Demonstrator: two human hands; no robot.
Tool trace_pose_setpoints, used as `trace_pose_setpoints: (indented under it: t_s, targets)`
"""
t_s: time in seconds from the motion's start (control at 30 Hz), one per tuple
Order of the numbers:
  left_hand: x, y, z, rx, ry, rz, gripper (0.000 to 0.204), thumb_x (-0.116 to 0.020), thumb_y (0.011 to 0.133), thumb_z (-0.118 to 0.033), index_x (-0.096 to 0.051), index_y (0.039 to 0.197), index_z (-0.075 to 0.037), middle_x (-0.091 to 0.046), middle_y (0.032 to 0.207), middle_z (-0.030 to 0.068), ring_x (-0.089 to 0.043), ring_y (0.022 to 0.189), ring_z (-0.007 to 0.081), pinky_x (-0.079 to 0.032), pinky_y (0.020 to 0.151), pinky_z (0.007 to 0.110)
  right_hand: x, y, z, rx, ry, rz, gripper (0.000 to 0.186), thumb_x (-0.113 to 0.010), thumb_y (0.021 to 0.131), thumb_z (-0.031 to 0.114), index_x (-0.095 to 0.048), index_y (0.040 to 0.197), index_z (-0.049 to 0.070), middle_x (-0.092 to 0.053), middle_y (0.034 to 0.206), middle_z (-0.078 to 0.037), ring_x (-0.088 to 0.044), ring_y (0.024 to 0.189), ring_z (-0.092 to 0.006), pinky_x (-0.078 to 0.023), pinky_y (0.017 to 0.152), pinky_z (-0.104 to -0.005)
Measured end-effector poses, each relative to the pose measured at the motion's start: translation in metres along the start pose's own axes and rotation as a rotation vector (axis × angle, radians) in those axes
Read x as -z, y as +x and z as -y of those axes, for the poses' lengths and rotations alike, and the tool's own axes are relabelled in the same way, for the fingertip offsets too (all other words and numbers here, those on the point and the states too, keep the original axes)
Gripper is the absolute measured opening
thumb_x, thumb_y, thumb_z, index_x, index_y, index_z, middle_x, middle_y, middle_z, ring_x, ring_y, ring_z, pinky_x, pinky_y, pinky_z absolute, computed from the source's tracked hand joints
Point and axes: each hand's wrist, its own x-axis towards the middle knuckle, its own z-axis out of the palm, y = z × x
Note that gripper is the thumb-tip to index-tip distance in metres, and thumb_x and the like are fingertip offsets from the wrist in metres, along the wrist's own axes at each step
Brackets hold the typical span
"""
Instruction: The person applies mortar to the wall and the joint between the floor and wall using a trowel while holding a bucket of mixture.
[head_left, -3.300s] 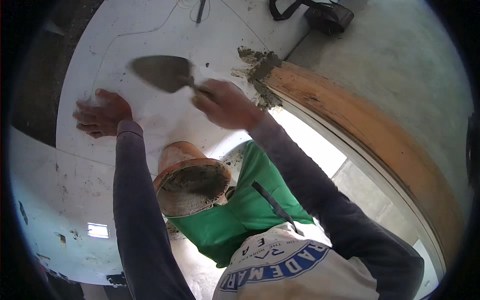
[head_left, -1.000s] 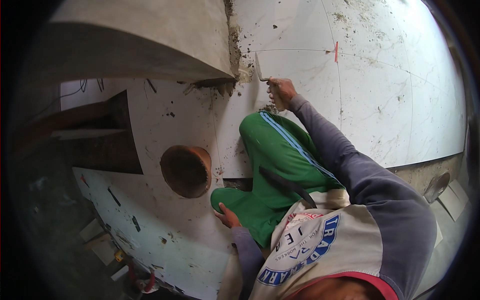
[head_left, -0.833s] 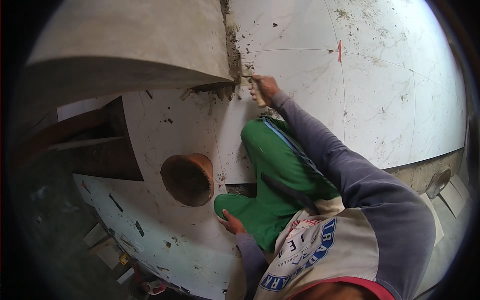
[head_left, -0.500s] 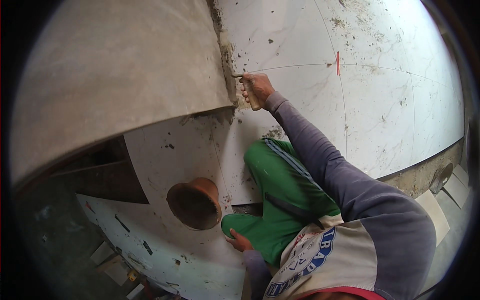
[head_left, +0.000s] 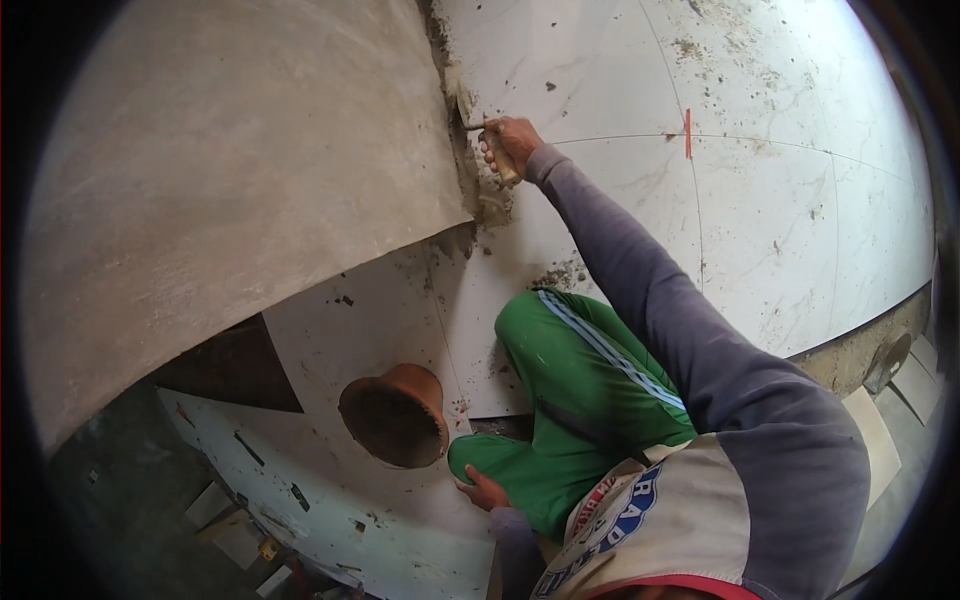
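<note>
My right hand (head_left: 512,146) is closed round the wooden handle of a trowel (head_left: 507,172). The trowel's bent metal neck points toward the foot of the grey plastered wall (head_left: 250,130), and its blade sits mostly out of sight along the rough mortar strip (head_left: 462,165). White marbled floor tiles (head_left: 600,200) border this strip, with mortar crumbs on them. My left hand (head_left: 485,490) lies with its fingers loosely stretched against my bent green trouser leg (head_left: 500,470), holding nothing. Close to it stands a brown bucket-like pot (head_left: 395,415), whose inside is dark.
A red strip (head_left: 688,134) lies at a tile joint on the right. Loose crumbs (head_left: 560,276) are heaped beside my knee. Tile pieces (head_left: 870,440) and another trowel-like tool (head_left: 887,362) lie at the far right. Cut tile pieces (head_left: 238,540) lie at the lower left.
My right hand has moved the trowel a little farther away along the wall's foot. More loose mortar shows behind it. The view has shifted slightly; my left hand stays at the leg.
</note>
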Motion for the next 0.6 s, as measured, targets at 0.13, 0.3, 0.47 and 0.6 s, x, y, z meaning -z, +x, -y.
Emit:
trace_pose_setpoints:
  t_s: [0.13, 0.3, 0.47, 0.6]
  targets:
    - [0.000, 0.001, 0.002, 0.003, -0.043, 0.023, 0.080, -0.052, 0.105, -0.060, -0.037, 0.161, -0.004, -0.056, 0.149, 0.0317, -0.062, 0.130, 0.0476, -0.052, 0.107, 0.053, -0.012, -0.001, 0.011, 0.025, -0.008, 0.184, 0.028, -0.050, 0.110, 0.030, -0.058, 0.102, 0.004, -0.061, 0.080, -0.006, -0.058, 0.061, -0.0153, -0.051, 0.051, -0.0320]
    - [0.000, 0.003, 0.004, -0.060, -0.021, 0.008, 0.079, -0.052, 0.106, -0.060, -0.037, 0.161, -0.006, -0.056, 0.149, 0.0319, -0.062, 0.130, 0.0473, -0.053, 0.106, 0.053, 0.030, -0.039, 0.000, 0.099, -0.040, 0.164, 0.029, -0.049, 0.110, 0.030, -0.058, 0.106, 0.002, -0.060, 0.078, -0.005, -0.057, 0.057, -0.0128, -0.052, 0.047, -0.0296]
    - [-0.001, 0.004, 0.008, -0.031, -0.021, 0.013, 0.078, -0.052, 0.106, -0.059, -0.038, 0.160, -0.005, -0.056, 0.149, 0.0317, -0.062, 0.130, 0.0473, -0.052, 0.107, 0.052, 0.027, -0.057, -0.057, -0.169, 0.026, 0.055, 0.029, -0.056, 0.107, 0.031, -0.058, 0.103, 0.002, -0.059, 0.078, -0.007, -0.056, 0.058, -0.0162, -0.050, 0.047, -0.0320]
    - [-0.001, 0.004, 0.008, -0.071, -0.032, 0.002, 0.078, -0.053, 0.106, -0.059, -0.039, 0.160, -0.005, -0.055, 0.150, 0.0317, -0.062, 0.131, 0.0472, -0.052, 0.108, 0.052, 0.024, -0.056, -0.059, -0.066, 0.020, 0.247, 0.031, -0.057, 0.106, 0.033, -0.060, 0.103, 0.002, -0.059, 0.077, -0.005, -0.056, 0.057, -0.0153, -0.051, 0.047, -0.0309]
